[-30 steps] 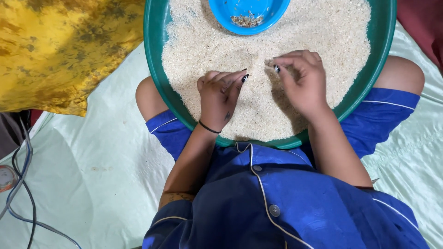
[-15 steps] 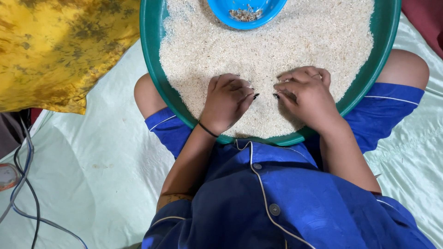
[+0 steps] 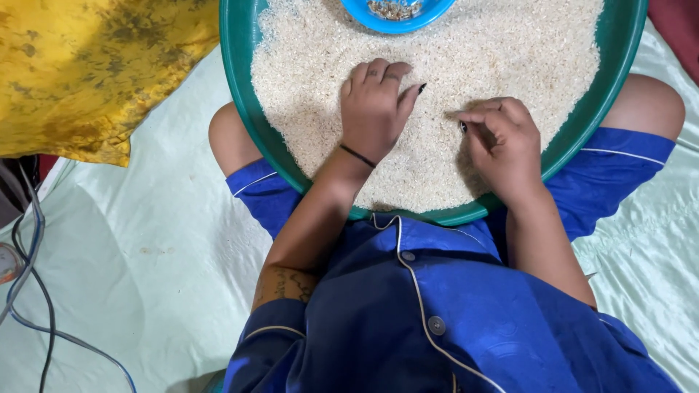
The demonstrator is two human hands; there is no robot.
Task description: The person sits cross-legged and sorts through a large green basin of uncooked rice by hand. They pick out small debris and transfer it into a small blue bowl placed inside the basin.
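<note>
**Pale green sheet under the sitter**

A smooth, pale green bedsheet (image 3: 145, 240) covers the bed. On it lie a crumpled yellow cloth (image 3: 87, 65) at upper left and grey and blue cables (image 3: 33, 291) along the left edge. A dark red cloth (image 3: 681, 33) shows at upper right.

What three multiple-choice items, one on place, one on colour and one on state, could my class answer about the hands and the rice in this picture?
1. Where does the small blue bowl sit?
A. On the rice at the tray's far edge
B. On the yellow cloth
C. On the lap

2. What colour is the round tray?
A. Red
B. Green
C. White

3. How is the left hand?
A. Lifted clear
B. Holding the bowl
C. Palm down on the rice

Key: 1 A, rice surrounds it; 2 B, green rim; 3 C, fingers lie on grains.
</note>
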